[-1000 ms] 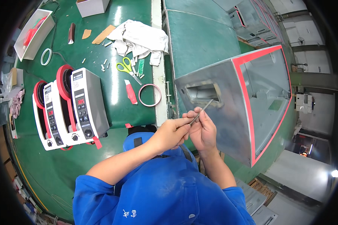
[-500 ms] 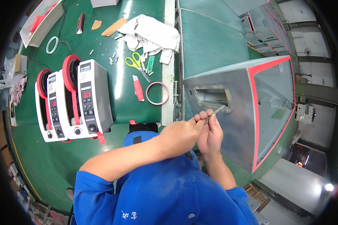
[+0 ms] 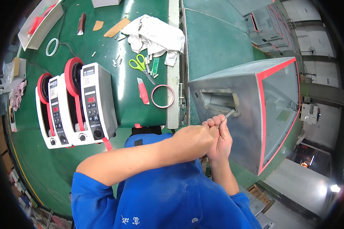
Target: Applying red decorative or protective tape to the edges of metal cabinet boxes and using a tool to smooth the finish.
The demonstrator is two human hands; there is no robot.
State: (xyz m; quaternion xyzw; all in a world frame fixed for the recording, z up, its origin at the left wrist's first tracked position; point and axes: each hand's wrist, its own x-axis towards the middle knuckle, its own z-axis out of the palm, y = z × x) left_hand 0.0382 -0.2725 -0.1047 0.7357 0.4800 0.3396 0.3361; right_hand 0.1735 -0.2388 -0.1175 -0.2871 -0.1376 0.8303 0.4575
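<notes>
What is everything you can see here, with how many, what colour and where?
metal box: one, grey with red tape edging, right, slot facing the hands
strip: one, small, grey, pinched in the fingers at the slot
tape dispensers: two, white with red rolls, left on the green bench
scissors: one, green handles, mid bench
knife: one, red, below the scissors
tape ring: one, pink, beside the knife
white ring: one, upper left
cloth: one, white, crumpled, top centre
tray: one, white, top left
left hand: at the strip
right hand: at the strip
</notes>
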